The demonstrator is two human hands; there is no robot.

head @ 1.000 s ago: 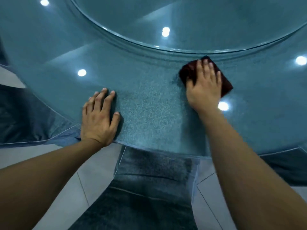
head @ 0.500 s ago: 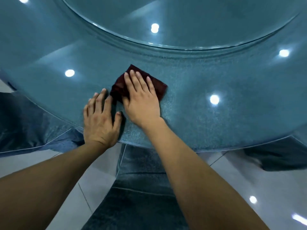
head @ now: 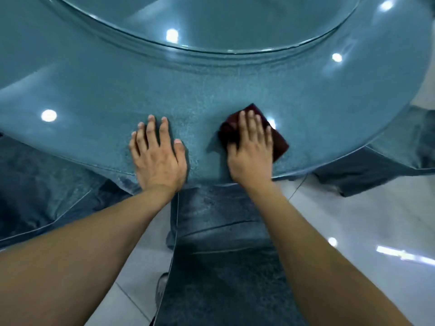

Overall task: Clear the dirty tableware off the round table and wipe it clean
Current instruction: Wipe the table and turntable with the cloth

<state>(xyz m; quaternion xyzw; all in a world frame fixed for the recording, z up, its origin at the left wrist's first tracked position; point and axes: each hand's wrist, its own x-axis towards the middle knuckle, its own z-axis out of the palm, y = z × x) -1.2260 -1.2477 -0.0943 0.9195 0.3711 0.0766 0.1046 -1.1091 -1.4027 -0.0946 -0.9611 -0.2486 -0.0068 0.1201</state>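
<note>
The round table has a glossy blue speckled top that mirrors ceiling lights. My right hand lies flat on a folded dark red cloth and presses it onto the tabletop near the front edge. The cloth shows beyond the fingertips and to the right of the hand. My left hand rests palm down on the bare tabletop a short way to the left, fingers straight and slightly spread. No tableware is in view.
A round glass turntable fills the table's middle at the top of the view. A dark blue chair stands tucked under the front edge between my arms, with more chairs at left and right. Pale floor tiles lie below.
My right hand slid the cloth left up against my left hand, then back to the right and nearer the front edge. My left hand stayed planted on the table.
</note>
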